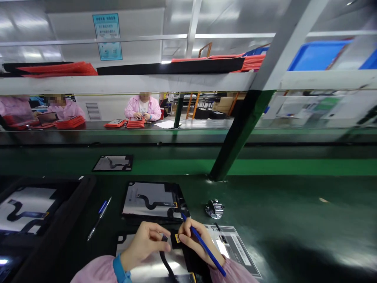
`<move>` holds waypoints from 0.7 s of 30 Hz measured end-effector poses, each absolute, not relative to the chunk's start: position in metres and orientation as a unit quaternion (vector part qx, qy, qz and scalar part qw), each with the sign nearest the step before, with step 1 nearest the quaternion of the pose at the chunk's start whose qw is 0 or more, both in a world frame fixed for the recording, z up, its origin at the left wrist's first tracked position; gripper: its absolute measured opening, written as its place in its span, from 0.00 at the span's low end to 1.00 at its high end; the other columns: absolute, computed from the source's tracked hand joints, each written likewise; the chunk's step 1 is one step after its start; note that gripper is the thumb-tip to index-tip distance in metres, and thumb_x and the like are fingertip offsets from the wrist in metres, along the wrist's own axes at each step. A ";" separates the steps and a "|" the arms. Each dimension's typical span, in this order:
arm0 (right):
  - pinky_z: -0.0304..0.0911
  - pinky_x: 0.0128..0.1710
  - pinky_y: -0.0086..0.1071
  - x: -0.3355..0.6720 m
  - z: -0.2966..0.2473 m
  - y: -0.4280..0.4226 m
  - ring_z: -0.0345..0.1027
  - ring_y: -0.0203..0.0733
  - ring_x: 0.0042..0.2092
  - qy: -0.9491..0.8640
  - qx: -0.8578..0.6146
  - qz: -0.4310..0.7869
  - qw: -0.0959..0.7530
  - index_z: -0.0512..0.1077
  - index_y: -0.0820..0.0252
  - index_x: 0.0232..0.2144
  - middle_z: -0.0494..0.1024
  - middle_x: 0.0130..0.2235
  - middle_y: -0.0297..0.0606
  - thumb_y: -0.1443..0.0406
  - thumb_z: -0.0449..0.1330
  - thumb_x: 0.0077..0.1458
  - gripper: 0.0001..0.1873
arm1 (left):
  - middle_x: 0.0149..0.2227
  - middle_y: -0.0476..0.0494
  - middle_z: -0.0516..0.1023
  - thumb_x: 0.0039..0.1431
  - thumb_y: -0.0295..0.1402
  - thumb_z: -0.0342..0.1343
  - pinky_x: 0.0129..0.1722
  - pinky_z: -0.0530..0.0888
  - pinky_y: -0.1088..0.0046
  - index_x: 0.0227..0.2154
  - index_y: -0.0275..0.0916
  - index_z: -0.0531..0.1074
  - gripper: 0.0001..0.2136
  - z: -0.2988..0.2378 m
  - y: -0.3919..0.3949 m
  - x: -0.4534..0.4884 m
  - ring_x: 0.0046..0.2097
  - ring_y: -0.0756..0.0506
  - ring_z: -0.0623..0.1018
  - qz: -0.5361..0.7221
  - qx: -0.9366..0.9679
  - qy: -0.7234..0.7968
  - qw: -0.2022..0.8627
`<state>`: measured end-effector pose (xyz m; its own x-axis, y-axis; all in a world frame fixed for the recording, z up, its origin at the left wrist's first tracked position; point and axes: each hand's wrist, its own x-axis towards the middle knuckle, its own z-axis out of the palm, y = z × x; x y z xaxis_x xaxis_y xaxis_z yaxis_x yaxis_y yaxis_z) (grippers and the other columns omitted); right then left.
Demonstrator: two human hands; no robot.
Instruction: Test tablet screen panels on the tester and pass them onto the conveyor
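My left hand is closed in a pinch on a black flex cable that rises from the flat silver panel lying in front of me. My right hand is closed round a blue stick tool, its tip pointing up-left, and its fingertips touch the cable's small connector end. A second panel with a black flex cable lies just beyond my hands.
A blue pen lies left of the panels. A small metal counter sits to the right. A black tray with another panel is at far left; one panel rides the green conveyor. Other people in pink coats work across the line.
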<state>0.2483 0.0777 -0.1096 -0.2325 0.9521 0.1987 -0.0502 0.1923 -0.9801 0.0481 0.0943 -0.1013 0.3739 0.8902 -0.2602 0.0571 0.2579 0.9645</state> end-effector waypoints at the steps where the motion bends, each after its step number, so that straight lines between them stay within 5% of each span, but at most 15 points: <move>1: 0.57 0.26 0.29 0.248 -0.111 0.078 0.60 0.34 0.25 -0.602 -0.375 0.506 0.491 0.54 0.55 0.21 0.68 0.24 0.31 0.50 0.63 0.50 0.24 | 0.17 0.54 0.72 0.26 0.40 0.74 0.28 0.65 0.74 0.27 0.34 0.75 0.23 -0.107 0.093 0.055 0.23 0.50 0.71 0.325 0.499 0.466 0.655; 9: 0.57 0.25 0.28 0.247 -0.116 0.080 0.59 0.33 0.24 -0.634 -0.386 0.472 0.475 0.54 0.55 0.21 0.69 0.23 0.31 0.58 0.63 0.49 0.20 | 0.11 0.60 0.65 0.25 0.41 0.74 0.15 0.52 0.79 0.32 0.38 0.67 0.29 -0.116 0.086 0.066 0.14 0.56 0.58 0.297 0.507 0.470 0.659; 21: 0.58 0.25 0.27 0.247 -0.117 0.077 0.62 0.33 0.24 -0.678 -0.387 0.445 0.440 0.54 0.55 0.20 0.73 0.24 0.32 0.65 0.61 0.47 0.17 | 0.12 0.57 0.71 0.31 0.37 0.73 0.15 0.59 0.81 0.29 0.40 0.61 0.26 -0.117 0.085 0.068 0.14 0.53 0.67 0.303 0.508 0.444 0.673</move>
<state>0.2470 0.0768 -0.1173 -0.3138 0.9156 0.2513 0.1339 0.3047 -0.9430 0.0682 0.0853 -0.1171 0.4231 0.8586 -0.2895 0.0433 0.3000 0.9530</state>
